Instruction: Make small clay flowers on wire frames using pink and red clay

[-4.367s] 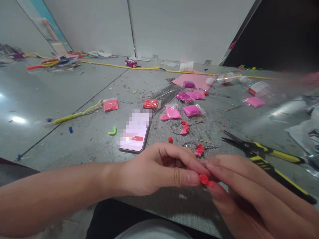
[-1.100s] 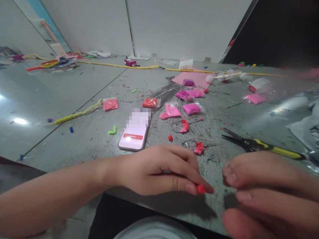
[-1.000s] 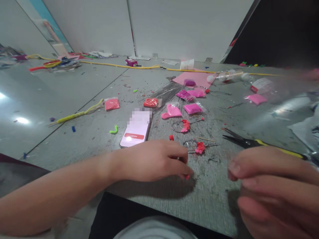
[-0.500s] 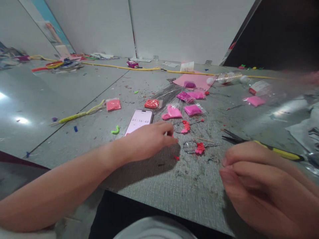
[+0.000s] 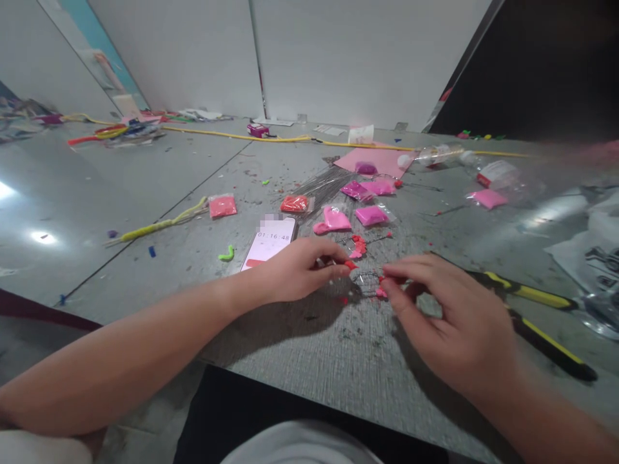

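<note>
My left hand (image 5: 309, 267) pinches a small piece of red clay (image 5: 351, 265) between thumb and fingertips, just over the table. Opposite it, my right hand (image 5: 449, 316) has its thumb and finger closed at the red clay flower on a dark wire loop (image 5: 363, 280). The fingers cover much of that flower, and pink clay (image 5: 381, 292) shows below them. Just behind lies a second wire loop with a red and pink clay flower (image 5: 358, 246). A phone (image 5: 271, 238) showing a timer is partly behind my left hand.
Beyond my hands lie several clay packets, including an orange-red one (image 5: 294, 203) and a pink one (image 5: 371, 215), with a bundle of wires (image 5: 322, 183). Yellow-and-black pliers (image 5: 551, 345) lie beside my right hand. Clear bottles (image 5: 440, 154) and a yellow cord (image 5: 213, 134) are farther back.
My right hand has moved left and inward to the wire loop with the flower, uncovering the pliers' handles. My left hand has shifted slightly right, and red clay now shows at its fingertips.
</note>
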A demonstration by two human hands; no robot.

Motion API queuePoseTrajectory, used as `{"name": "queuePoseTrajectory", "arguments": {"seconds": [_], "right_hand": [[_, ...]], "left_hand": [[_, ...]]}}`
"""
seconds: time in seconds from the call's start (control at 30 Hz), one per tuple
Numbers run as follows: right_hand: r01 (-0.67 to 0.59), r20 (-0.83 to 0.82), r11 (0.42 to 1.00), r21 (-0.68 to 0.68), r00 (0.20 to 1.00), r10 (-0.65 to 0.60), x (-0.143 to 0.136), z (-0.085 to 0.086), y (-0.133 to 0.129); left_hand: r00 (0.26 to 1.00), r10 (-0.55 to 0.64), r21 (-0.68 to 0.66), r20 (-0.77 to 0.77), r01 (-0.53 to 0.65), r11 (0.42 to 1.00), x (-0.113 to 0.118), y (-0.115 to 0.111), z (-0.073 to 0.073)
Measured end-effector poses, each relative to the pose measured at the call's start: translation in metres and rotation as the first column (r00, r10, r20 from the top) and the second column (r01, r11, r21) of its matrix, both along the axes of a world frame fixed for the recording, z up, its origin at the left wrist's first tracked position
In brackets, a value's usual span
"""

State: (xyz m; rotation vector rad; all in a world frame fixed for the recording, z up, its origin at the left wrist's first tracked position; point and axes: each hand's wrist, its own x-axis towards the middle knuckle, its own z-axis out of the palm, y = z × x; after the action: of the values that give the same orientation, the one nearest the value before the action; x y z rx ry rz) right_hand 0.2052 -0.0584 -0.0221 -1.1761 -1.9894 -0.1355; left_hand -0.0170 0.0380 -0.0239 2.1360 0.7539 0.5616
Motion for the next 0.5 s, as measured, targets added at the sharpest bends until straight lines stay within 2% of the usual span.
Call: {"name": "queuePoseTrajectory", "arguments": {"seconds": [0.07,0.17,0.3,0.5], "right_hand": [[-0.057,0.021,0.998,0.005,0.998,0.057,-0.002,-0.001,0.0],[-0.104,0.038,0.994,0.022,0.994,0.103,-0.006,-0.002,0.0],[-0.104,0.03,0.995,0.007,0.994,0.103,-0.007,-0.001,-0.002],[-0.148,0.047,0.988,-0.04,0.988,0.15,-0.006,0.001,-0.003]], "left_hand": [[0.993,-0.031,-0.214,0.113,0.055,0.975,0.002,-0.008,0.003],[0.974,-0.047,-0.361,0.224,0.128,0.924,0.005,-0.019,0.004],[0.962,-0.03,-0.44,0.273,0.152,0.885,0.004,-0.026,0.006],[0.967,-0.038,-0.445,0.252,0.151,0.883,0.003,-0.026,0.009]]}}
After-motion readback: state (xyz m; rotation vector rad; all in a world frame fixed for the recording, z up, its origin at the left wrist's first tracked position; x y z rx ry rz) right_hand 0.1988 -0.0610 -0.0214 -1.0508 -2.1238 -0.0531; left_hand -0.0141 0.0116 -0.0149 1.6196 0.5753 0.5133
